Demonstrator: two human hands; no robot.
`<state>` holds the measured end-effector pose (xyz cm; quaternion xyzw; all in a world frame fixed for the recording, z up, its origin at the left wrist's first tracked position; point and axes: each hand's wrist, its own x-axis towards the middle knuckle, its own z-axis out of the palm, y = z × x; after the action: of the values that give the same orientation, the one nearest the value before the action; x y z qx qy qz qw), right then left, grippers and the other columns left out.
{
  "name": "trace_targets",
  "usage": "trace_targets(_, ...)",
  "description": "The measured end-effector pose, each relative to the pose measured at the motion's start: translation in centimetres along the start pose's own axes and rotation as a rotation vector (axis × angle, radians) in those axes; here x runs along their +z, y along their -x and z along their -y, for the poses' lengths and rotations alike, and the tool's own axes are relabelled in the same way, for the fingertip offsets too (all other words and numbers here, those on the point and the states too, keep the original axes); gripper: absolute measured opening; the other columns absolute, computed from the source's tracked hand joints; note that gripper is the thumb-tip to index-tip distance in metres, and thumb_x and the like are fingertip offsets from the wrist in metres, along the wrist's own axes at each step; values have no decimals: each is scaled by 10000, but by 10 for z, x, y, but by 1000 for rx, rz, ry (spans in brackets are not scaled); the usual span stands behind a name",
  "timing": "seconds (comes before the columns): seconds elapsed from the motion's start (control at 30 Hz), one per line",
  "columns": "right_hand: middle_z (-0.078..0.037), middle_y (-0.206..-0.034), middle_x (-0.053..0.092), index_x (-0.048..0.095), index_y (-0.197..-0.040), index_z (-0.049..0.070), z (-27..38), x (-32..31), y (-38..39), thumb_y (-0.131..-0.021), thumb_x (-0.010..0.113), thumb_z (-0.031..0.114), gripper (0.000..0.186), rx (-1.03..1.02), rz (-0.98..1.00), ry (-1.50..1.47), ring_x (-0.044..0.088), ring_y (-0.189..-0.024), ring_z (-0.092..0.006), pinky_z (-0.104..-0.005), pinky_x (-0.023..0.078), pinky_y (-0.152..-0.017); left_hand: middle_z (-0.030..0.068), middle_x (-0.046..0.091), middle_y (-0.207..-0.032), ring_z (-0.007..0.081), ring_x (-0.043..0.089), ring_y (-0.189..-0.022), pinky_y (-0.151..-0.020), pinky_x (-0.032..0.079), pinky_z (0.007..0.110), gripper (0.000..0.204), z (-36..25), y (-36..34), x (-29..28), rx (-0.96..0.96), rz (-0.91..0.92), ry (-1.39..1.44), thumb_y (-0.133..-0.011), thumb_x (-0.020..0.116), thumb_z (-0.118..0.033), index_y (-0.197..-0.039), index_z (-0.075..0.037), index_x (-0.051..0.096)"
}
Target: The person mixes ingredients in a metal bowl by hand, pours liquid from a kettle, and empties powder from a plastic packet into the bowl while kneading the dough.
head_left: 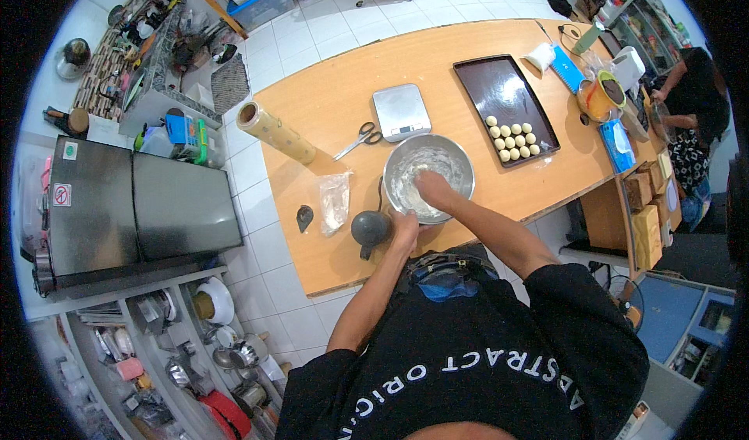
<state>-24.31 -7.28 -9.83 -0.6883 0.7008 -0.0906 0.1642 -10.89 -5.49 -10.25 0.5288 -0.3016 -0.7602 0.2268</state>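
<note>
A shiny metal mixing bowl (463,163) stands near the table's front edge, with whitish flour mix (406,176) on its bottom and walls. My left hand (405,229) grips the bowl's near-left rim. Inside the bowl, my right hand (433,189) is down in the mix, its fingers bunched; whatever they pinch is hidden. Just behind the bowl lies a silver kitchen scale (401,109) with nothing on it. A dark baking tray (499,81) to the right carries several pale dough balls (512,140) at its near end.
A dark grey rounded object with a handle (370,228) stands beside my left hand. Leftward are scissors (363,139), a clear plastic bag (335,203) and an upright wrap roll (277,133). Another person (693,101) is at the far right, near an orange-yellow container (597,101).
</note>
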Motion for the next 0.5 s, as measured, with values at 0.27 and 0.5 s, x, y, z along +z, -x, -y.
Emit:
trace_targets(0.27, -199, -803, 588, 588, -805, 0, -11, -12, 36, -668, 540, 51, 154, -161, 235, 12, 573, -792, -351, -419, 463, -709, 210, 311, -1209, 344, 512, -982, -656, 570, 419, 410, 2, -4, -1, 18, -12, 63, -850, 320, 28, -1206, -32, 125)
trace_targets(0.5, -188, -822, 584, 606, -864, 30, -8, -13, 18, -694, 539, 52, 184, -122, 181, -80, 573, -833, -331, -397, 477, -711, 216, 333, -1195, 338, 508, -998, -653, 565, 429, 416, 0, -3, 1, 26, 3, 31, -847, 332, 21, -1209, -19, 131)
